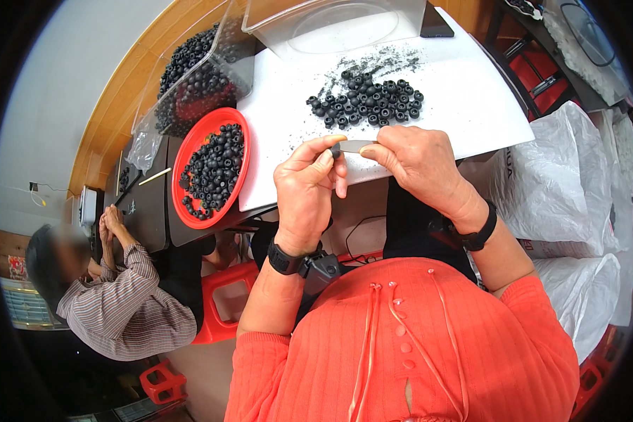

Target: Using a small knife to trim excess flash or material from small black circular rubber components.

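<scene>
The person's left hand (306, 184) is raised over the near edge of the white-topped worktop (464, 91), its thumb and fingers pinched together on a small black round piece (336, 150). The right hand (423, 163) comes in beside it, thumb and forefinger clamped on a flat grey blade (357, 146) whose tip reaches the piece. Beyond the hands, around the middle of the worktop, lies a loose heap of black hollow-ended beads (366, 102), with fine black crumbs (383, 62) scattered behind it toward the far edge. At the left edge sits a round red plastic bowl (233, 190) filled with more black beads; past it, near the far left corner, stands a clear plastic box (243, 79) holding a large mass of them. A second clear plastic box (337, 29) stands along the far edge, and a dark flat rectangular phone (436, 23) lies near the far right corner. Off the right edge, a crumpled white plastic bag (552, 186) bears large dark capital letters, running sideways and partly lost in its folds. On the left, a co-worker in a striped shirt (130, 302) sits with both hands close together.
</scene>
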